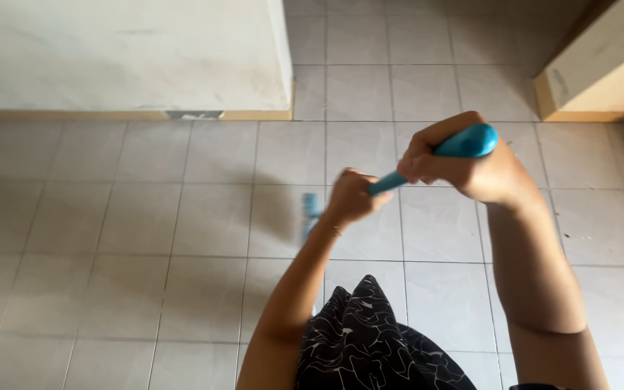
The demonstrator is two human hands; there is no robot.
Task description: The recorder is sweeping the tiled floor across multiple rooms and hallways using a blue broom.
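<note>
Teal plastic is what jumps out: a long teal plastic broom handle [464, 144] runs diagonally from the upper right down toward the middle of the floor, and both of the person's hands are on it. The right hand [464, 162] is clenched around the rounded top end of the handle, knuckles up, with the blunt tip poking out past the thumb side. The left hand [352, 196] is lower down the same handle, fingers wrapped round it too, wrist bent, with a thin bracelet showing just below it.

Below the left hand there's a blurry teal broom head [310, 214] low over the pale square floor tiles [146, 238], too smeared to say whether it touches them. Between the two forearms, at the bottom of the view, hangs a black garment with thin white squiggly lines [370, 339].

Up at the top left sits a big white marble-look block with a yellowish base strip [124, 58], standing on the tiles. Top right corner has a cream-coloured slanted cabinet edge [601, 65], well apart from the hands. A few dark crumbs lie on the tiles to the right of the right forearm.
</note>
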